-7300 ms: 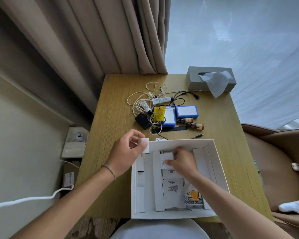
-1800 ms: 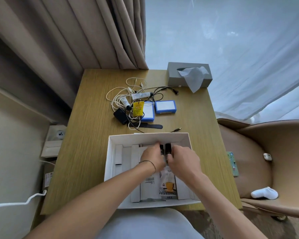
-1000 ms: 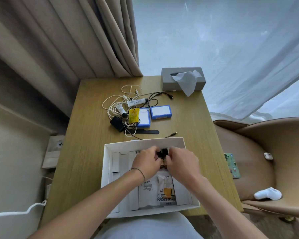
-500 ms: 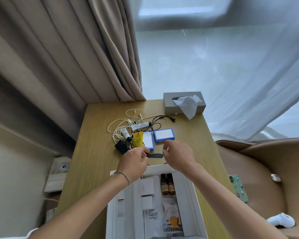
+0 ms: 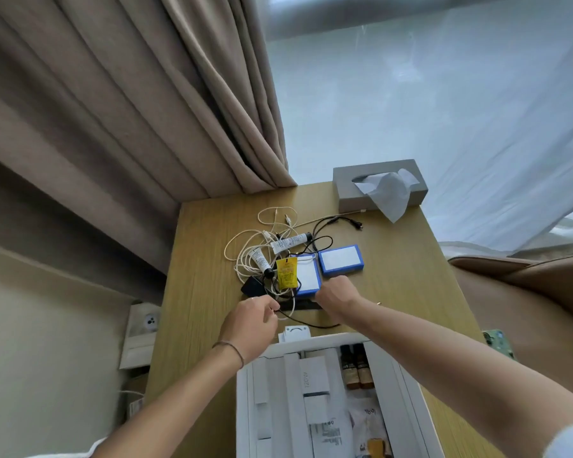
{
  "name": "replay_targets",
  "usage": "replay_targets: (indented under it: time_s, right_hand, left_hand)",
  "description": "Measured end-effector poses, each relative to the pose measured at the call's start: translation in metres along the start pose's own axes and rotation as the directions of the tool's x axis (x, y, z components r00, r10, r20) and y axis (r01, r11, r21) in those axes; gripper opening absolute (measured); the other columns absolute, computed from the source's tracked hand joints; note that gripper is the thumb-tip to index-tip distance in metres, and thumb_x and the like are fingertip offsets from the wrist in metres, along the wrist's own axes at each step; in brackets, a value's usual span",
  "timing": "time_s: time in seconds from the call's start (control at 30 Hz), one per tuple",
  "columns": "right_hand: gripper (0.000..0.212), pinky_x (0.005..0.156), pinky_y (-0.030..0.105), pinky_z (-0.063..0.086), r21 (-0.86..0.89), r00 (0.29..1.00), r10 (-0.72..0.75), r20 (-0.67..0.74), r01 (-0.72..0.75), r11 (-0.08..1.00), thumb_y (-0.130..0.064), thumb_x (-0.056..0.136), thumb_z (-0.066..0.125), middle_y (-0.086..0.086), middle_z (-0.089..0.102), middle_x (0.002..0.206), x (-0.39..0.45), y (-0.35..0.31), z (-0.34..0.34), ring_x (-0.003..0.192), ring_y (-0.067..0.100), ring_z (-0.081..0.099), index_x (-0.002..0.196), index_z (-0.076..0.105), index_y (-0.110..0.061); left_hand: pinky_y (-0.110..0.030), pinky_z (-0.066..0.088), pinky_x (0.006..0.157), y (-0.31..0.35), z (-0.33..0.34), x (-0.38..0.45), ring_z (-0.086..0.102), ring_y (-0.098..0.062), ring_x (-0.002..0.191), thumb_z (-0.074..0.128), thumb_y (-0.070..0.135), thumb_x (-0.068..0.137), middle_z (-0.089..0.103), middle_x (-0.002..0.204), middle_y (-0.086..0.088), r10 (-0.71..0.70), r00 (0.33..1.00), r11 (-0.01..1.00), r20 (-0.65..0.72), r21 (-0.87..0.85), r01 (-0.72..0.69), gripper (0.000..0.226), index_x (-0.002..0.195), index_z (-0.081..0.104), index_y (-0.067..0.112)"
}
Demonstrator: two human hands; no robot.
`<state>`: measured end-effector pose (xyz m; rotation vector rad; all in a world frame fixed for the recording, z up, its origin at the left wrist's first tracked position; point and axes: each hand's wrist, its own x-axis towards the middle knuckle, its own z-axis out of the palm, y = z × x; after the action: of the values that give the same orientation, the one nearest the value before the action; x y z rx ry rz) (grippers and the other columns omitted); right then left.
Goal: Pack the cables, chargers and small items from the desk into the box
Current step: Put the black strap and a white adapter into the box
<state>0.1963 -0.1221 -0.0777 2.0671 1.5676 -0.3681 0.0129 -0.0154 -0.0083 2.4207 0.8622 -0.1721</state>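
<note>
Both hands reaching into the cable pile beyond the box (image 5: 414, 388)

Left hand (image 5: 250, 325) is pinching a black cable (image 5: 306, 323); right hand (image 5: 336, 299) is curling on a blue case (image 5: 306, 276), its grip partly hidden, on the surface (image 5: 407, 292).

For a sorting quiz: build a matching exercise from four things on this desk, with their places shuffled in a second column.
Things
1. two brown bottles
2. tissue box
3. yellow sachet
4. black adapter

Places
A. far right corner of the desk
B. inside the white box
C. left edge of the cable pile, by the left hand
D. lying partly on a blue-edged case

Pairs: 1-B, 2-A, 3-D, 4-C
</note>
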Motion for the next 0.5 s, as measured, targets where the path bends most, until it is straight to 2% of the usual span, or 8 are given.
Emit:
replay_targets:
  time_s: [0.13,0.27,0.37,0.5]
  right_hand:
    - [0.008,0.055,0.03,0.039,-0.131,0.995,-0.096,0.023,0.098,0.986,-0.014,0.095,0.064,0.0,0.065,0.078,0.014,-0.005,0.002,0.058,0.018,0.051,0.09,0.07,-0.014]
    - [0.009,0.057,0.03,0.043,-0.199,0.987,-0.161,0.017,0.162,0.967,-0.018,0.096,0.064,0.002,0.065,0.077,0.022,-0.008,-0.001,0.059,0.017,0.052,0.089,0.069,-0.015]
    - [0.01,0.057,0.03,0.043,-0.197,0.988,-0.154,0.025,0.156,0.968,-0.018,0.096,0.064,0.001,0.064,0.075,0.023,-0.009,-0.005,0.058,0.017,0.051,0.087,0.069,-0.014]
    - [0.02,0.054,0.031,0.04,-0.119,0.991,-0.134,0.006,0.133,0.984,-0.019,0.097,0.06,0.001,0.058,0.069,0.013,0.0,-0.01,0.057,0.016,0.051,0.077,0.06,-0.014]
  left_hand:
    - [-0.027,0.056,0.077,-0.013,-0.003,0.007,0.062,-0.002,0.087,0.051,0.025,0.096,0.069,0.096,0.013,-0.002,0.998,1.0,0.065,0.023,0.0,0.022,0.108,0.069,0.029]
    - [-0.034,0.057,0.082,-0.012,-0.003,0.021,0.064,-0.009,0.092,0.053,0.026,0.096,0.069,0.1,0.009,0.0,0.988,0.999,0.152,0.033,-0.005,0.022,0.111,0.068,0.027]
    - [-0.028,0.054,0.078,-0.009,0.003,0.032,0.063,-0.009,0.09,0.053,0.027,0.096,0.068,0.098,0.009,0.011,0.976,0.999,0.215,0.031,-0.018,0.022,0.112,0.068,0.028]
    - [-0.024,0.052,0.074,-0.009,0.013,0.044,0.064,-0.012,0.089,0.053,0.024,0.097,0.071,0.101,0.005,0.026,0.951,0.999,0.308,0.028,-0.036,0.024,0.114,0.068,0.027]
